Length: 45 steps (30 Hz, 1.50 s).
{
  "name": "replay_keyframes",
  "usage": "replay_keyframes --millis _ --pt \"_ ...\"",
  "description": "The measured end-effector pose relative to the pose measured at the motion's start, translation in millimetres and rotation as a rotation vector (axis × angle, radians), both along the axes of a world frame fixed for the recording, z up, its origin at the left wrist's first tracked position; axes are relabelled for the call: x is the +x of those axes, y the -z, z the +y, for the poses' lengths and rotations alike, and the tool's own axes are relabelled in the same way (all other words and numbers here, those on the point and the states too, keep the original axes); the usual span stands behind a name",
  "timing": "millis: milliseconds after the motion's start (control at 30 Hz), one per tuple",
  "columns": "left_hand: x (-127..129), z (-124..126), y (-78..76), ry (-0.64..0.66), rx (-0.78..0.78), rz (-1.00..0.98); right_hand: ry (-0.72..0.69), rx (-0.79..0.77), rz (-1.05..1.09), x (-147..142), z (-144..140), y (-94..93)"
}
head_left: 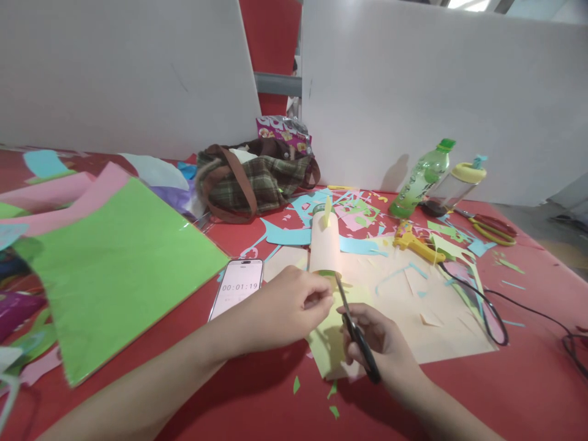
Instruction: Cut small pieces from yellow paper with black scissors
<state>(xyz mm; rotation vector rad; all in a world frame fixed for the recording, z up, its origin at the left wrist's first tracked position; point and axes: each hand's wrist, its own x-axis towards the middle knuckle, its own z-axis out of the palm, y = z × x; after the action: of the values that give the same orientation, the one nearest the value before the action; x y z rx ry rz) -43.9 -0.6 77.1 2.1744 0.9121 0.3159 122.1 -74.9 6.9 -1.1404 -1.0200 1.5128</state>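
Note:
My left hand (287,306) grips the near end of a cream paper tube (324,248) with a green rim, which lies pointing away from me. A yellow-green paper strip sticks up from the tube's far end. My right hand (379,346) holds black-handled scissors (356,334), their blades pointing up toward the tube's near end. Under both hands lies a pale yellow-green paper piece (328,349) on the red table (528,392).
A phone (237,289) showing a timer lies left of my hand. A large green sheet (114,263) covers the left. A plaid bag (252,180), a green bottle (420,177), a yellow-lidded bottle (454,187), a yellow glue gun (413,242) with its black cable, red scissors (491,225) and paper scraps surround a cream sheet (436,312).

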Motion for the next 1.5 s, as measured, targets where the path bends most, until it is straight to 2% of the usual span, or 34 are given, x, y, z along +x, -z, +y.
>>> replay_keyframes --millis 100,200,433,767,967,1133,1333,1500 --pt "4 -2 1.5 0.065 -0.033 0.031 0.036 0.095 0.088 1 3 -3.3" --pt "10 -5 3.7 0.138 -0.079 0.057 0.031 0.116 0.158 2 5 -7.7" --pt "15 -13 13.0 0.235 -0.098 0.086 0.009 0.086 0.092 1 3 -9.3" --pt "13 -10 10.0 0.345 -0.067 0.106 -0.134 0.007 0.120 -1 -1 -7.6" --pt "12 -9 14.0 0.362 -0.047 0.128 -0.135 0.026 0.068 -2 0 -8.4" --pt "15 -8 13.8 0.326 0.028 0.121 -0.057 0.070 -0.018 -1 1 -8.7" --pt "16 -6 17.5 0.204 0.091 0.101 0.124 0.124 0.023 1 3 -11.2" --pt "19 -10 16.0 0.237 0.032 0.080 0.195 0.133 0.033 2 5 -9.2"
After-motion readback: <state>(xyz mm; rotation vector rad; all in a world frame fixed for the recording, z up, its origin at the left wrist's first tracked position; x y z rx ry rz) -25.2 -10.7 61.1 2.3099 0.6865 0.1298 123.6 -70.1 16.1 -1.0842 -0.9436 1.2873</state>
